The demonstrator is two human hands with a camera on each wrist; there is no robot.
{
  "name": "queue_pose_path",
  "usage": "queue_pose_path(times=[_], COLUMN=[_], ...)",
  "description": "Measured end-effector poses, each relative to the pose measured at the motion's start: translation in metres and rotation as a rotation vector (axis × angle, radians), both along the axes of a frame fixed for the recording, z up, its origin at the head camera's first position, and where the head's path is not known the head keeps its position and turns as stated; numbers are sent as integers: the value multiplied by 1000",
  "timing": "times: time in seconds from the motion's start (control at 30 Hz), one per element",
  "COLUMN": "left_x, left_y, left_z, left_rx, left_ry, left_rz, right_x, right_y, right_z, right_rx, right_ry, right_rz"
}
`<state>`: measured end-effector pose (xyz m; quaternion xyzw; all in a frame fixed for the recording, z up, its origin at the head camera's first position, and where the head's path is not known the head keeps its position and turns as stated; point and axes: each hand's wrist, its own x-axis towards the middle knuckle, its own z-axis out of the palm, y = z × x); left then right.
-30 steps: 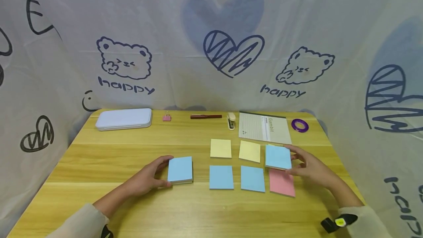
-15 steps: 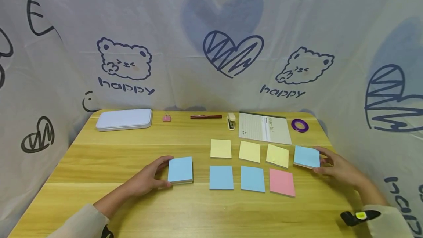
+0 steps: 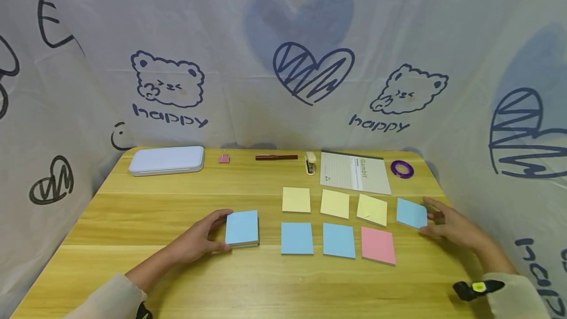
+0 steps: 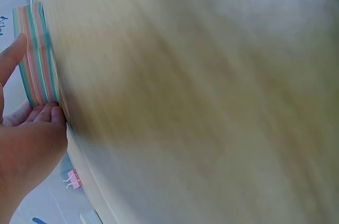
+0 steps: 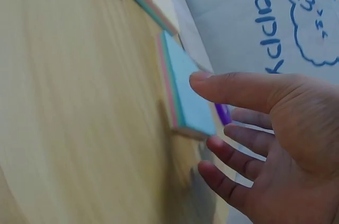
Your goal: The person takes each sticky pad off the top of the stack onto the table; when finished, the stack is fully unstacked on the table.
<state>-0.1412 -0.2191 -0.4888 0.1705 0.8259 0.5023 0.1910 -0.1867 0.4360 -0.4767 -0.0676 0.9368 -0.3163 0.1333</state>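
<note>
My left hand [image 3: 197,238] grips a thick stack of sticky notes [image 3: 241,228] by its left side, thumb at the near edge and fingers at the far edge. Blue on top, that stack shows many coloured layers [image 4: 36,54] in the left wrist view. At the right end of the back row lies a blue-topped sticky note pad [image 3: 412,213]. Beside it is my right hand [image 3: 452,225], its thumb and fingers spread; the right wrist view has the fingertips just off the pad's corner. Yellow pads [image 3: 335,204], blue pads [image 3: 297,238] and a pink pad [image 3: 378,245] lie between the hands.
Along the table's back stand a white case [image 3: 166,160], a pink binder clip [image 3: 224,159], a dark red pen [image 3: 276,157], a small stapler [image 3: 310,164], a notebook [image 3: 338,171] and a purple tape ring [image 3: 402,169]. A printed curtain [image 3: 248,97] hangs behind.
My right hand carried the blue-topped pad rightward from over the yellow pad, set it on the table at the row's end and let go. The left hand stayed put.
</note>
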Motion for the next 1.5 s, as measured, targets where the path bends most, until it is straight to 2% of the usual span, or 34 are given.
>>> queue_pose_path(times=[0.17,0.27,0.53,0.77,1.07,1.37,1.5], left_x=[-1,-1,-2,-1,-1,-1,-1], left_y=[1,1,1,0,0,0,-1], left_z=[-4,-5,-5,-3,0,-2,-2], left_rx=[3,8,3,9,22,14,19], left_ry=[-16,-19,-13,-11,-2,4,11], left_rz=[11,13,12,4,-9,-8,-11], right_x=[3,4,6,7,6,7,5], right_y=[-19,-38,-104,-169,-249,-322,-346], right_z=[13,15,12,6,1,2,1], right_rx=[7,-36,-201,-337,-306,-359,-297], right_ry=[30,55,84,17,-9,-33,3], right_rz=[20,54,164,284,406,505,514])
